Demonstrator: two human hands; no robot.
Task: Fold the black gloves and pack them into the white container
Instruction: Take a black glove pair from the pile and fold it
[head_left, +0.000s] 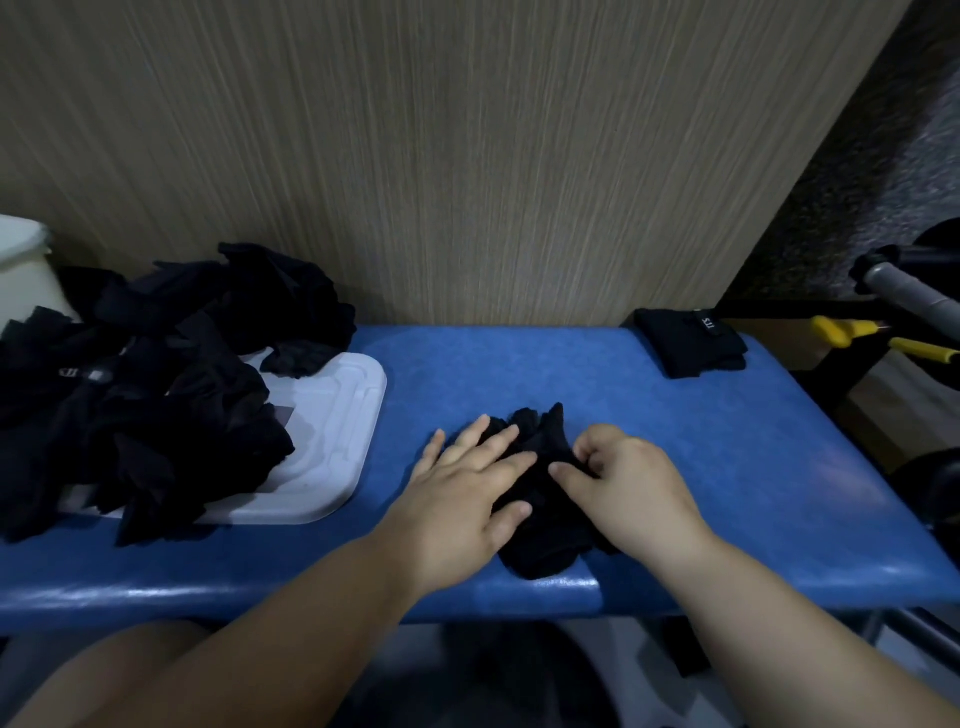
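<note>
a black glove (545, 540) lies on the blue bench (675, 467) near the middle of its front edge, its fingers pointing toward the back edge. the left hand (467, 493) rests flat on the glove's left side, fingers straight and spread, the little finger reaching past the fabric onto the bench. the right hand (628, 483) is on the glove's right side, its fingers curled in and pinching a bit of the fabric between thumb and fingertips. at the left end of the bench a loose pile of black gloves (156, 384) sits heaped over a flat white tray (332, 415), covering most of it and spilling off its front edge. the white container (21, 270) stands behind the pile at the back left corner, only partly in view. a folded glove (685, 343) with a small white label lies by itself at the back right corner. a wood-grain wall panel (467, 156) rises along the back edge, and a yellow-handled tool (841, 330) lies beyond the right end.
</note>
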